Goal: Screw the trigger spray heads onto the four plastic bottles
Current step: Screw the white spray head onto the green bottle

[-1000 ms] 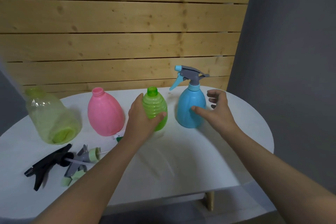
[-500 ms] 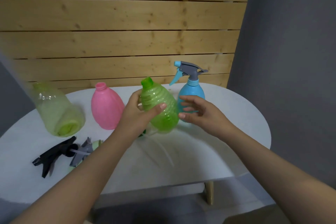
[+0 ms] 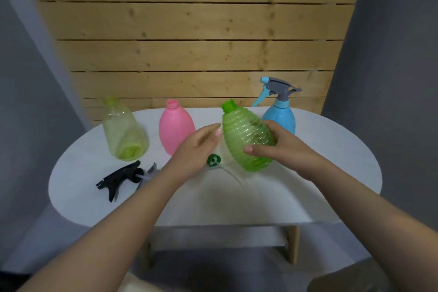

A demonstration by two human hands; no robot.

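My right hand (image 3: 284, 149) grips the ribbed green bottle (image 3: 246, 135), held tilted above the table with its open neck up and to the left. My left hand (image 3: 201, 147) is open just left of the bottle, holding nothing. Under it lies a green spray head (image 3: 214, 160) with its tube trailing right. A black spray head (image 3: 118, 176) and a grey one (image 3: 151, 170), partly hidden by my left forearm, lie at the front left. The pink bottle (image 3: 176, 129) and the pale yellow-green bottle (image 3: 123, 133) stand without heads. The blue bottle (image 3: 284, 117) carries its blue-grey spray head (image 3: 277, 89).
Everything rests on a white oval table (image 3: 331, 173) with wooden legs. A wall of wooden slats (image 3: 189, 54) rises right behind it, with grey walls on both sides. The table's front edge lies near my forearms.
The green bottle went from my left hand to my right hand and was lifted and tilted. My left hand let go and opened. My right hand left the blue bottle.
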